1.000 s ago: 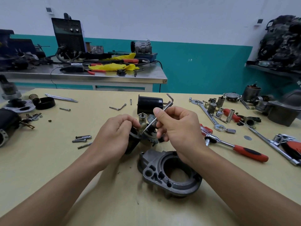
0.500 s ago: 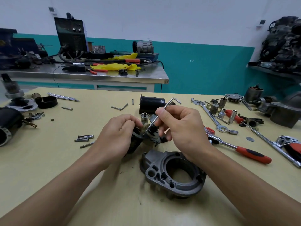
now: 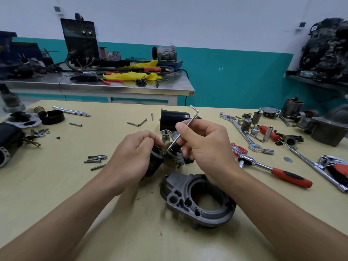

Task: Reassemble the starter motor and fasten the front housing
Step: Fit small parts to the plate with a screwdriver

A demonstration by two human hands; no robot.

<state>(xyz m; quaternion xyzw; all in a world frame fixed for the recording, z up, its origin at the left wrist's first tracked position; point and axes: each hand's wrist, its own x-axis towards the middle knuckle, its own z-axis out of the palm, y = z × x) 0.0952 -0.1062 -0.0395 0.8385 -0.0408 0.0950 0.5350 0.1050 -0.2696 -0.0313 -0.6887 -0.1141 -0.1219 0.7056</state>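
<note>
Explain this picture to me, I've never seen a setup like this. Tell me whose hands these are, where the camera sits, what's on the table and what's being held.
There is no machine here. A person works with two bare hands, and the single picture comes from a camera worn on their head, looking forward and down. The left hand grips a dark motor part. The right hand pinches an L-shaped hex key, whose tip points down at that part. Nearer the camera, the grey front housing lies on the table, not yet fitted. Around it lie loose bolts, a ratchet with an orange handle, a spanner and a black cylinder. A second bench with more gear stands behind.
</note>
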